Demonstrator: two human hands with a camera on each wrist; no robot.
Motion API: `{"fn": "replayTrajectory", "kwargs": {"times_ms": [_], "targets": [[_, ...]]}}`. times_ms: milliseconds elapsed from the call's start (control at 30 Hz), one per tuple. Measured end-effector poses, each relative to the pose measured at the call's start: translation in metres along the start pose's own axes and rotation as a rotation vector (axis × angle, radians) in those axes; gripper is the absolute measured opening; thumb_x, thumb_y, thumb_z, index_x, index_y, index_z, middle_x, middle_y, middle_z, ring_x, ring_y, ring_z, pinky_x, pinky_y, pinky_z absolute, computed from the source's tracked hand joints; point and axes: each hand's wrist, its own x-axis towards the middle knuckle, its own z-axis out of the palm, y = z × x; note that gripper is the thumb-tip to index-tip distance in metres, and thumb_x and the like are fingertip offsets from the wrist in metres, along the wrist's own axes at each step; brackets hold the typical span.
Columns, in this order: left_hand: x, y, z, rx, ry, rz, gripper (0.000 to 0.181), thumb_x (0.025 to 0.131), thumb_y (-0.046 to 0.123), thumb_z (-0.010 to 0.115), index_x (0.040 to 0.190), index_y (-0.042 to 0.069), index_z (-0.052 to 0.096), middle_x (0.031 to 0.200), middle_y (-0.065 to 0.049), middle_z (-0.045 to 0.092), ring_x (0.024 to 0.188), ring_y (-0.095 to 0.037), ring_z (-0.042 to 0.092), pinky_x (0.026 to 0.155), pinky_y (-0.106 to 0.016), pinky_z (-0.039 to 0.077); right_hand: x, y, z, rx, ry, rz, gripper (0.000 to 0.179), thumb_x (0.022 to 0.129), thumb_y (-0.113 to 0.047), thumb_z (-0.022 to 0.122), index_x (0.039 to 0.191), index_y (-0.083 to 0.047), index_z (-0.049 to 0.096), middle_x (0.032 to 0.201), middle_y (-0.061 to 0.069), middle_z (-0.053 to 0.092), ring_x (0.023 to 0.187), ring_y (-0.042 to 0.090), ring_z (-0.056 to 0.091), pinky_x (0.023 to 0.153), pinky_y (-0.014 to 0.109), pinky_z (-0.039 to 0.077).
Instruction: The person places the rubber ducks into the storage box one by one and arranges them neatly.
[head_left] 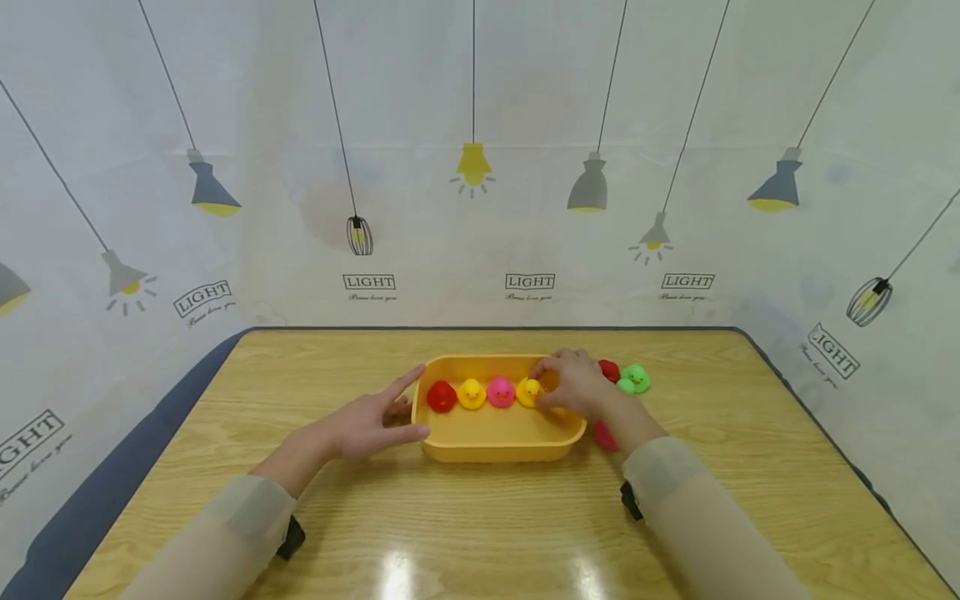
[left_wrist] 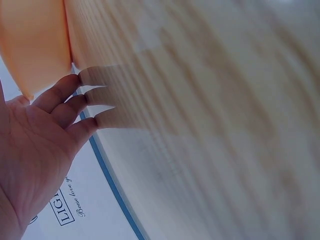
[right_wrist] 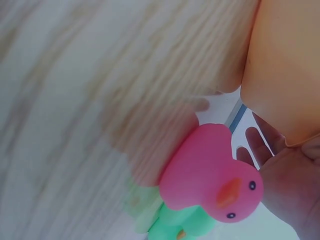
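Note:
A yellow-orange plastic tray (head_left: 480, 429) stands on the table, with a row of rubber ducks across its inside. From the left come a red duck (head_left: 442, 397), a yellow duck (head_left: 472, 395) and a pink duck (head_left: 501, 392). At the right end of that row, my right hand (head_left: 579, 387) reaches over the rim and pinches another yellow duck (head_left: 529, 391) between thumb and fingers. My left hand (head_left: 363, 427) rests against the tray's left end, thumb and index finger extended along its rim. In the left wrist view, the other fingers (left_wrist: 65, 107) are loosely bent at the tabletop.
Right of the tray, partly behind my right hand, lie a red duck (head_left: 609, 371) and green ducks (head_left: 637, 377). A pink duck (right_wrist: 200, 170) lies beneath my right wrist, close to the tray's wall. A lamp-patterned backdrop (head_left: 450, 242) surrounds the wooden table (head_left: 465, 517).

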Motion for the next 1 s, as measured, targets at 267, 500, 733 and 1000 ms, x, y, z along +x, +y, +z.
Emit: {"fn": "replayTrajectory", "kwargs": {"times_ms": [267,500,733,1000], "targets": [[-0.0008,-0.0001,-0.0005,-0.001,-0.001,0.0,0.103,0.097,0.078,0.064,0.175,0.051,0.003,0.169,-0.017,0.052,0.157,-0.046,0.048,0.127,-0.076,0.031,0.0016,0.0007,0.0011,-0.006,0.001,-0.012,0.034,0.093,-0.029,0.088,0.125,-0.025,0.075,0.155,0.015,0.056,0.146,0.044,0.04,0.125,0.068,0.031],[-0.0008,0.0009,-0.0002,0.0,0.001,0.006,0.103,0.098,0.077,0.064,0.175,0.05,0.003,0.168,-0.018,0.052,0.156,-0.047,0.049,0.126,-0.077,0.032,0.0024,0.0018,0.0018,0.016,-0.005,-0.008,0.034,0.093,-0.028,0.089,0.124,-0.026,0.075,0.153,0.014,0.056,0.144,0.043,0.041,0.124,0.068,0.033],[-0.0008,0.0006,-0.0001,0.004,0.003,-0.004,0.102,0.097,0.079,0.064,0.175,0.051,0.003,0.168,-0.017,0.053,0.156,-0.046,0.049,0.128,-0.075,0.032,0.0019,0.0031,0.0017,0.045,-0.012,-0.019,0.037,0.091,-0.029,0.09,0.125,-0.025,0.076,0.155,0.016,0.054,0.145,0.043,0.041,0.124,0.068,0.037],[-0.0001,-0.0001,0.0001,0.005,0.004,-0.004,0.102,0.096,0.079,0.063,0.174,0.052,0.003,0.169,-0.017,0.052,0.157,-0.046,0.048,0.128,-0.076,0.031,0.0026,0.005,0.0015,0.085,-0.027,-0.024,0.041,0.091,-0.031,0.092,0.127,-0.026,0.075,0.161,0.017,0.049,0.15,0.044,0.037,0.126,0.068,0.036]]}}
